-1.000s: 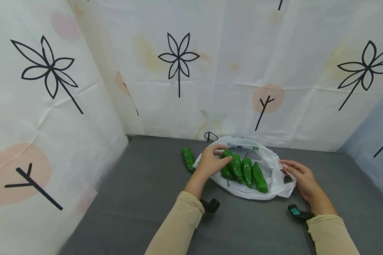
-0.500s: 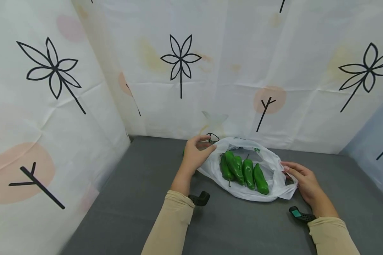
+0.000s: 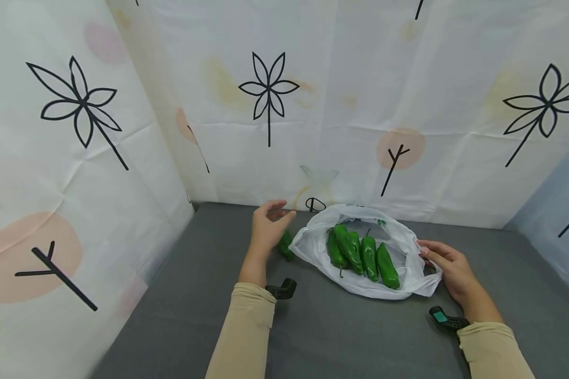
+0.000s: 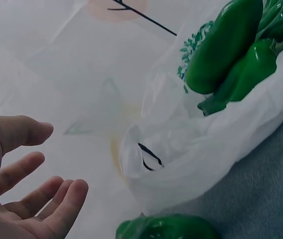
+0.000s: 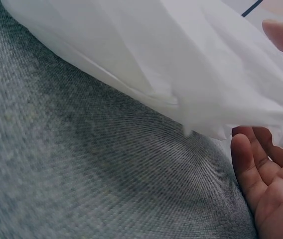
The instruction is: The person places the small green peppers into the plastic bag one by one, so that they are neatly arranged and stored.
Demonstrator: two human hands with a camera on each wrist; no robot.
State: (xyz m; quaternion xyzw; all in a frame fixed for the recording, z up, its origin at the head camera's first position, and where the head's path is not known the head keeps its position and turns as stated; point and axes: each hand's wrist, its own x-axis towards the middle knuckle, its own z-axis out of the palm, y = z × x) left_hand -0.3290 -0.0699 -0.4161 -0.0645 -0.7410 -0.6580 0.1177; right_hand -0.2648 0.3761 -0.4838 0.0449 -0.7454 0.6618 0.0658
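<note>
A white plastic bag (image 3: 353, 285) lies on the grey table with its mouth facing up. Several green peppers (image 3: 387, 267) rest in it side by side. My left hand (image 3: 265, 231), fingers spread and loosely bent, hovers at the bag's left and holds nothing. Just below and beside that hand, one more green pepper (image 3: 284, 248) lies outside the bag, partly hidden behind the hand; the left wrist view catches its top (image 4: 166, 228). At the bag's right edge my right hand (image 3: 451, 271) holds the plastic, thumb above and fingers below in the right wrist view.
A grey cloth-covered table (image 3: 204, 295) extends to the left and in front of the bag. White fabric walls (image 3: 341, 105) printed with leaf outlines enclose the back and both sides. Black wrist straps (image 3: 282, 289) sit on both wrists.
My left hand has drawn away from the peppers in the bag, moving left over the rim to beside the loose pepper. The right hand stays at the bag's edge.
</note>
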